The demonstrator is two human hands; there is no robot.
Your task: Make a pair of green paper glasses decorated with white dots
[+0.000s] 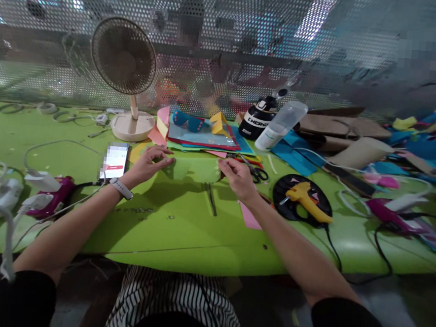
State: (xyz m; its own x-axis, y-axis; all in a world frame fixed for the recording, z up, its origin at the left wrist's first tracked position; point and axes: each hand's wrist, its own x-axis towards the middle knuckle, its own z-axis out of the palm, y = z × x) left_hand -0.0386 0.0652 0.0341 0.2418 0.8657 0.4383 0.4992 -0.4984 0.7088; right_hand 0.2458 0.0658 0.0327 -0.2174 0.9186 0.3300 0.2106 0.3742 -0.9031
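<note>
A light green paper piece (190,170), shaped like a mask or glasses, spans the space between my two hands over the green table (150,234). My left hand (151,162) is at its left end, with thumb and fingers apart around that edge. The fingertips of my right hand (237,175) are pinched on its right end, by some small pale pieces. Tweezers (211,199) lie on the table just below the paper. Small loose bits (137,210) are scattered nearer to me on the left.
A fan (124,56), phone (115,162) and power strip (56,198) stand or lie left. Behind are a blue paper mask (188,122) and bottles (258,118). Right are scissors (259,174), a yellow glue gun (304,200) on a black plate, cables and paper scraps.
</note>
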